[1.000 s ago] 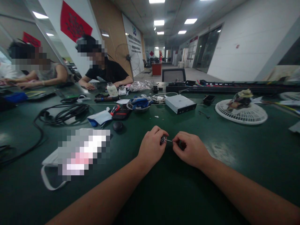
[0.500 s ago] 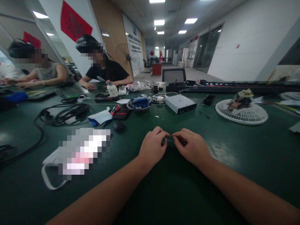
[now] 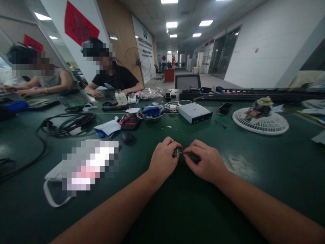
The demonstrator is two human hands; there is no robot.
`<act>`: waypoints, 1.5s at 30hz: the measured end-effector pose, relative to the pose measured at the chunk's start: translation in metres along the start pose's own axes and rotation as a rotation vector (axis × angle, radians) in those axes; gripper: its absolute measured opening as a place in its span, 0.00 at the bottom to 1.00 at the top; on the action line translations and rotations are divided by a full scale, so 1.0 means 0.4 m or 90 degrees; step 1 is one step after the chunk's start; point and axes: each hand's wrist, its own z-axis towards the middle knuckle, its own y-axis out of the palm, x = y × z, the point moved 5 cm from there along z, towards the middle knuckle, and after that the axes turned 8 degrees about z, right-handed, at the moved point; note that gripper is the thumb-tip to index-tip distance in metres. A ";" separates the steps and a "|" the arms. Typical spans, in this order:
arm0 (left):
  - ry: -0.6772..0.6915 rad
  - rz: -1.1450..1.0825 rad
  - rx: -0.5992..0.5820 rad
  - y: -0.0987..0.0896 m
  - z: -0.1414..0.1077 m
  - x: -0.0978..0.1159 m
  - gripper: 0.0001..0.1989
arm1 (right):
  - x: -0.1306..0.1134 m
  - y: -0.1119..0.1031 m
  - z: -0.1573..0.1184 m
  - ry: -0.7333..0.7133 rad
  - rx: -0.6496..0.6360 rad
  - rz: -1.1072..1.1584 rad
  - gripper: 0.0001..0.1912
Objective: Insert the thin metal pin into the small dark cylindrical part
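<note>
Near the middle of the green table (image 3: pixel 152 217), my left hand (image 3: pixel 164 158) is closed around a small round metal part (image 3: pixel 175 152). A thin shaft points from that part toward my right hand (image 3: pixel 205 160). The fingertips of my right hand are pinched at the shaft's end, with a slim dark item partly hidden beneath the fingers. Only a small gap separates the two hands. Beyond them lie tiny white scraps (image 3: pixel 169 126) on the tabletop.
Further back are a metal bowl with blue cloth (image 3: pixel 149 117), a silver drive box (image 3: pixel 195 112) and a white fan grille (image 3: pixel 260 127). Leftward lie a black mouse (image 3: pixel 127 137), coiled cables (image 3: pixel 68 125) and a blurred device. Two people sit at the far left.
My right hand has moved slightly left, and its fingertips are now closer to the metal part in my left hand. The whole view has shifted a little.
</note>
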 end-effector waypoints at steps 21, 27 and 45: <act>0.009 -0.024 -0.006 -0.005 0.002 0.007 0.12 | 0.013 0.002 0.001 0.060 0.033 -0.046 0.06; -0.022 -0.008 0.006 -0.005 0.000 -0.002 0.12 | 0.004 0.004 0.002 0.029 -0.024 -0.043 0.05; 0.010 -0.011 -0.016 -0.001 0.004 0.004 0.13 | 0.011 0.001 0.002 0.034 0.008 -0.025 0.06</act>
